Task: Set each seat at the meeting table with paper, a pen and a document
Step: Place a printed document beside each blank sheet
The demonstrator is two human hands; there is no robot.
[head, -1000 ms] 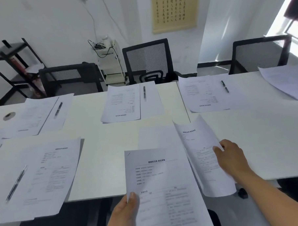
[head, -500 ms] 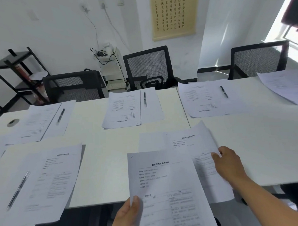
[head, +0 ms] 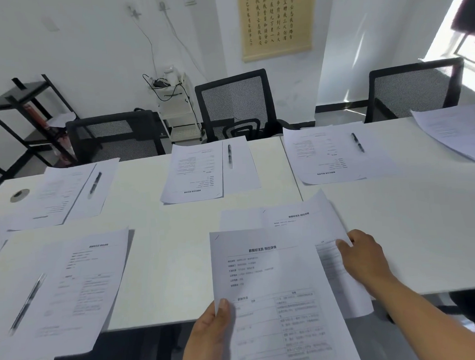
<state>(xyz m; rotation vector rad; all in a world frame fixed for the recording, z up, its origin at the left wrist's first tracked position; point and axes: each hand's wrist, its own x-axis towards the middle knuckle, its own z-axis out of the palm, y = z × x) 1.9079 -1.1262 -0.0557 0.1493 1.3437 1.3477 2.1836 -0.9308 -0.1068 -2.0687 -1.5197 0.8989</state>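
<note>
The left hand pinches a white printed document sheet above the near edge of the long white table. The right hand grips a second printed sheet lying flat on the table beside a blank white paper.

The held document runs off the bottom edge, so its lower end is not visible. The left hand is cut off at the same edge; only the thumb shows on the page (the fingers are hidden behind it). The held document also covers the left part of the second document under the right hand. The near-left pen and the print around it are blurred and unreadable. The far-right sheet is cut by the right edge. Small print on the far documents cannot be read.
</note>
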